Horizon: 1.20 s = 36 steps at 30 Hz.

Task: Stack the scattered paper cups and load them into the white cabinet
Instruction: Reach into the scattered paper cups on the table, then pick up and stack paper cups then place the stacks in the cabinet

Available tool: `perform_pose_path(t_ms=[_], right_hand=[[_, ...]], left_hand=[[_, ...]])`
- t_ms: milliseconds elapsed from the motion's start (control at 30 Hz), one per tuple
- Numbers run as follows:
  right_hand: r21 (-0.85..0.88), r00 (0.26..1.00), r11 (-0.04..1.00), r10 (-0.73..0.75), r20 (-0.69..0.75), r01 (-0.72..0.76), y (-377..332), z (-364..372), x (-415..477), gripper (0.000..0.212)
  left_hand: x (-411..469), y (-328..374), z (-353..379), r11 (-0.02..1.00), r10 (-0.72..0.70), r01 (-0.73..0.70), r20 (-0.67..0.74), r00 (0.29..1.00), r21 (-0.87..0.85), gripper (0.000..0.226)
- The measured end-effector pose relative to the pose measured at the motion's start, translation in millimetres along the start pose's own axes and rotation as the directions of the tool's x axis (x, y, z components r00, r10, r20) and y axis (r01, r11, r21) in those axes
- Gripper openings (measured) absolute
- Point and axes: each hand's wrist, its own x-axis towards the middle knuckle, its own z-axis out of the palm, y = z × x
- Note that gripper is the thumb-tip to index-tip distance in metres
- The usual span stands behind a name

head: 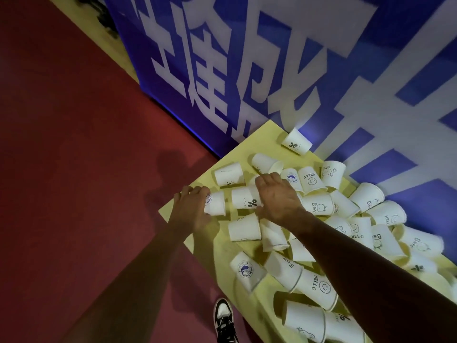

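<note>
Several white printed paper cups lie tipped over and scattered on a yellow table (262,134). My left hand (191,206) grips one cup with a blue round logo (216,204) at the table's left corner. My right hand (278,196) lies over a cup marked "NICE DAY %" (243,198), fingers curled round its far end. A loose heap of cups (366,219) fills the table to the right. One "%" cup (296,141) lies apart near the far corner. No white cabinet is in view.
A blue banner with large white characters (247,70) stands right behind the table. Red floor (74,169) spreads to the left. My black-and-white shoe (225,320) is beside the table's near edge.
</note>
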Motion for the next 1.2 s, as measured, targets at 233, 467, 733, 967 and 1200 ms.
perform_pose_path(t_ms=[233,467,733,967,1200], right_hand=[[0.066,0.987,0.986,0.157,-0.031,-0.154,20,-21,-49,0.073],[0.22,0.936,0.915,0.353,-0.023,-0.339,44,-37,-115,0.071],[0.344,0.845,0.794,0.535,-0.002,-0.501,101,-31,-229,0.071],[0.399,0.771,0.705,0.636,0.009,-0.586,161,-8,-350,0.074],[0.422,0.717,0.659,0.696,-0.03,-0.622,225,17,-491,0.079]], left_hand=[[-11,21,-21,0.998,0.067,-0.067,-0.003,0.998,0.017,0.057],[-16,75,-36,0.977,0.2,-0.203,0.045,0.979,0.062,0.067],[-33,198,-28,0.909,0.394,-0.402,0.091,0.915,0.106,0.071],[-79,317,2,0.844,0.521,-0.531,0.118,0.845,0.077,0.069],[-157,444,40,0.795,0.59,-0.603,0.154,0.793,0.062,0.071]])
